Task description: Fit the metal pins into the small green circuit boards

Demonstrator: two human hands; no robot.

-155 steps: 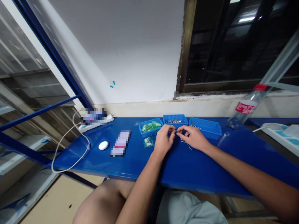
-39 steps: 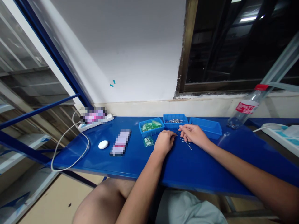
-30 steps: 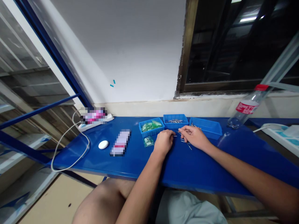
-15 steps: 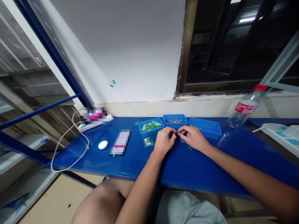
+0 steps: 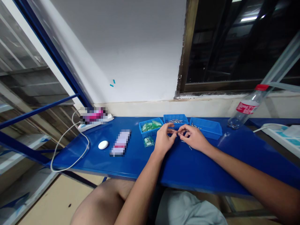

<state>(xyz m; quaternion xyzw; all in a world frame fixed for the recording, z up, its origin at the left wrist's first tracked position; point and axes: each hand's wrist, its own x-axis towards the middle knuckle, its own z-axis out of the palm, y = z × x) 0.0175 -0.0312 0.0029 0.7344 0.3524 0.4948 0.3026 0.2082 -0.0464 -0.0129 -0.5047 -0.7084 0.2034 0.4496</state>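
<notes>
My left hand [image 5: 164, 137] and my right hand [image 5: 193, 136] are raised a little above the blue table [image 5: 131, 162], fingertips pinched together and meeting over a tiny part too small to name. Thin metal pins [image 5: 189, 147] lie on the table under my right hand. Behind the hands stand three small blue bins: the left bin [image 5: 150, 127] with green parts, the middle bin [image 5: 175, 120] with metal pins, and the right bin [image 5: 206, 127]. A small green packet [image 5: 148, 142] lies left of my left hand.
A white oval object [image 5: 103, 145], a blurred flat item [image 5: 120, 143] and a power strip [image 5: 95, 118] with a white cable [image 5: 70, 147] lie at the left. A plastic bottle [image 5: 246, 109] leans at the right, near a white device [image 5: 281, 132]. A wall and a window rise behind.
My hands had dropped to the table among the pins, right fingers reaching for one; since then they have lifted and come together, fingertips pinched between them.
</notes>
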